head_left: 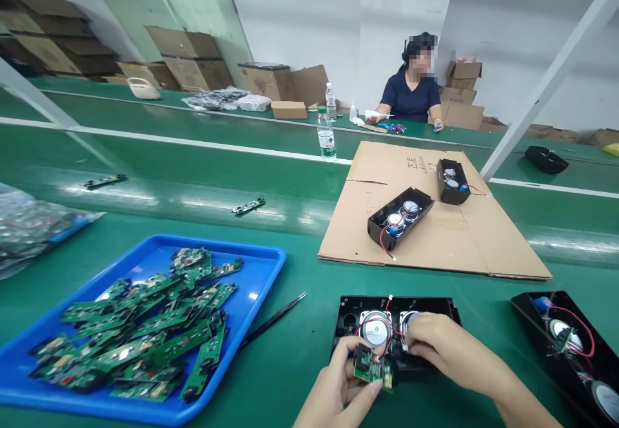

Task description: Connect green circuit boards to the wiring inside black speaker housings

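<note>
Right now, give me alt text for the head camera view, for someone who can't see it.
A person's left hand holds a small green circuit board over an open black speaker case while the right hand touches the wires inside. A blue tray of circuit boards sits to the left on the green table; another person works across it.

Blue tray (261, 267) heaped with green circuit boards (145, 331), tweezers (273, 318) beside; cardboard sheet (459, 234) bearing two speaker housings (399, 218); water bottle (326, 135); seated co-worker (411, 93) at far bench (193, 131).
</note>
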Available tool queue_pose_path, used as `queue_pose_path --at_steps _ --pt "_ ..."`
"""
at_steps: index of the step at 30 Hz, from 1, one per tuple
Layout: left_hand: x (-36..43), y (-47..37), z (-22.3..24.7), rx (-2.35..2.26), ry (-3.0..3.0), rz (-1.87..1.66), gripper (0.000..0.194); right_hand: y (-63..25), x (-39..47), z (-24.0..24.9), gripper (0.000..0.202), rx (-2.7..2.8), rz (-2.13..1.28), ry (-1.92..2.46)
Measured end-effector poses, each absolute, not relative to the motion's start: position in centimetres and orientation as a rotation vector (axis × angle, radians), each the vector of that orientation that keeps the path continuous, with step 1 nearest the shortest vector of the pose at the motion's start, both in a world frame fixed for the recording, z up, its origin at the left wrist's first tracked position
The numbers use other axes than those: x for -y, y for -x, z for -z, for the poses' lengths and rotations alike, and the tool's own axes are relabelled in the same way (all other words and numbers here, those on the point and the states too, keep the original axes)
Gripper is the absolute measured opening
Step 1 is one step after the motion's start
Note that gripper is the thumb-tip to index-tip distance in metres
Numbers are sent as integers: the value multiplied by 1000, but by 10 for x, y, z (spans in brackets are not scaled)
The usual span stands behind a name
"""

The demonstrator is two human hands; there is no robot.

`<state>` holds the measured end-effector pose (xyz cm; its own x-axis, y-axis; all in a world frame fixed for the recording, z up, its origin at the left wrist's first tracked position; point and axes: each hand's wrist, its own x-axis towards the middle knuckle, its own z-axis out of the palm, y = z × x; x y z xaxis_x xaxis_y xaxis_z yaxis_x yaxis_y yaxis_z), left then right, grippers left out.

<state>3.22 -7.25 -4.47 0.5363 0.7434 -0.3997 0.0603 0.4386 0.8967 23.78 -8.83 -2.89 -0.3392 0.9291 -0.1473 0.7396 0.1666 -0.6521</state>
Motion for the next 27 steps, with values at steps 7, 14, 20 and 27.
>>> queue_pose_path --at_steps 7,14,20,27 --pt "68 -50 42 -1204 -1450 -705 24 -221 84 48 15 2150 -439 1561" --pt "71 -52 53 -1223 -1466 -702 26 -210 85 53 16 2278 -272 1536" --pt "71 -52 51 -1207 -1435 -685 29 -207 85 56 16 2240 -309 1590" --pt "66 -50 49 -1158 -1423 -578 31 -208 88 55 21 2234 -278 1568"
